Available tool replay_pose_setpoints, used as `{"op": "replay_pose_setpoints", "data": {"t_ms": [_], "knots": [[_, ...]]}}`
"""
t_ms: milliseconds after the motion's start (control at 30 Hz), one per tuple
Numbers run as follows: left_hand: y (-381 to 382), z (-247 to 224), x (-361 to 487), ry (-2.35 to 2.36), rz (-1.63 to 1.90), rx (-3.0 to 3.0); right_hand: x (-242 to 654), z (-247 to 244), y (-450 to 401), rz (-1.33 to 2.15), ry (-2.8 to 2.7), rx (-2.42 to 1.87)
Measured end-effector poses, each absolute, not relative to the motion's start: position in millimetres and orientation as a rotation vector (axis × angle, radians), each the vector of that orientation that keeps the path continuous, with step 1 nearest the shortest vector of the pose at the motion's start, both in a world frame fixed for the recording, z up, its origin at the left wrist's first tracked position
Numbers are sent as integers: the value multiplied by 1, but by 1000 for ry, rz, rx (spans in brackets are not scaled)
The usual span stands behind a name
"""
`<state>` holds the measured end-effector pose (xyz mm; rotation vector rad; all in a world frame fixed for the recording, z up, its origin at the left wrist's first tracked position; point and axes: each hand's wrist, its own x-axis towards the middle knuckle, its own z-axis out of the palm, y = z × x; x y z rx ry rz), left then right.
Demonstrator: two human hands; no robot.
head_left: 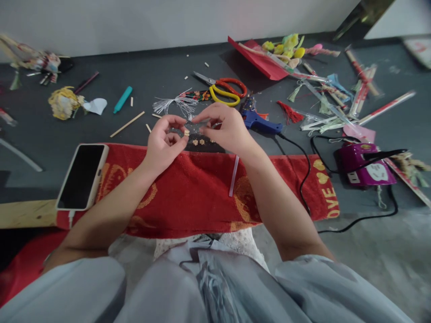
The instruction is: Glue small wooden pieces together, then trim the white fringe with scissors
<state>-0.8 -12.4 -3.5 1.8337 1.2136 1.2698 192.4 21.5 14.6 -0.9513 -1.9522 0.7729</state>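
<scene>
Above the front of the dark table, my left hand [165, 140] pinches a small pale yellowish piece [186, 133] between thumb and fingers. Its exact kind is too small to make out. My right hand [229, 128] is close beside it, index finger and thumb apart, with nothing visible between them. Just below the hands lie small tan knobbly clusters [198, 142]. Behind them, a bundle of white strands [175, 105] spreads from a flowered strip [201, 95]. A blue glue gun [262, 123] lies right of my right hand, and scissors [226, 91] with red and yellow handles lie beyond.
A red towel [198, 193] covers the table's front edge beneath my forearms, with a translucent glue stick [234, 176] on it. At left are a phone [81, 176] and a teal tube [123, 99]. A purple power adapter [367, 163] with black cables stands right.
</scene>
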Motion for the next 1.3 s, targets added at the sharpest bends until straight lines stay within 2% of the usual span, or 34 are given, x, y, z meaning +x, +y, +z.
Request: {"op": "replay_pose_setpoints", "data": {"t_ms": [367, 600, 1000, 1300], "knots": [[-12, -6, -1, 1193, 1256, 1721, 189, 18, 12, 889, -2046, -750], [-13, -2, 1, 1171, 1226, 1495, 189, 17, 14, 924, -2055, -863], [-13, 1, 2, 1173, 1222, 1502, 176, 16, 11, 1097, -2059, -952], [-16, 2, 2, 1182, 1174, 1625, 190, 12, 22, 844, -1853, -1286]]}}
